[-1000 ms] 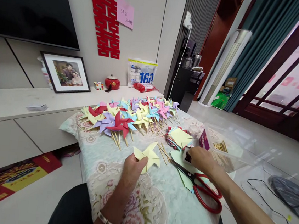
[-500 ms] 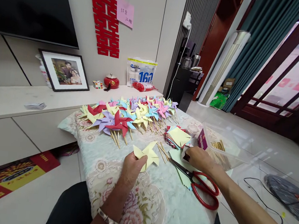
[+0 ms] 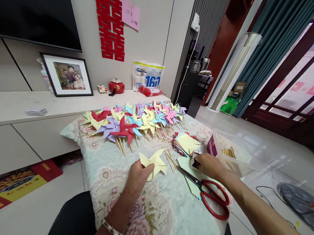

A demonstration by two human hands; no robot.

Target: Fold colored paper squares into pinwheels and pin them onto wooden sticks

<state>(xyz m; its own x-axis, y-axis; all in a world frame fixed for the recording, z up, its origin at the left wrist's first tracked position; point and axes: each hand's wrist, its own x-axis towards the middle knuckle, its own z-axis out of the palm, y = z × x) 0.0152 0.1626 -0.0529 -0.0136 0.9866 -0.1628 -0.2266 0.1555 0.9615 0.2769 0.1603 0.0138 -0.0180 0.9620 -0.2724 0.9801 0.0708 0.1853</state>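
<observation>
My left hand (image 3: 137, 175) pinches a pale yellow paper pinwheel (image 3: 158, 163) at its middle, thumb on top, just above the tablecloth. My right hand (image 3: 206, 163) reaches into a small white box (image 3: 194, 164), where its fingertips are hidden. Scissors with red handles (image 3: 215, 200) lie over light green paper (image 3: 191, 184), below my right hand. Loose wooden sticks (image 3: 171, 160) rest between the two hands. Beyond them is a stack of cut coloured paper squares (image 3: 186, 143).
Many finished pinwheels on sticks (image 3: 126, 130) cover the table's far side. A clear plastic bin (image 3: 246, 160) with wooden sticks (image 3: 228, 153) stands at the right, beside a small round clear container (image 3: 200, 136). A white cabinet (image 3: 13, 100) runs behind the table.
Almost nothing differs. Both hands keep their places; the view has shifted very slightly.
</observation>
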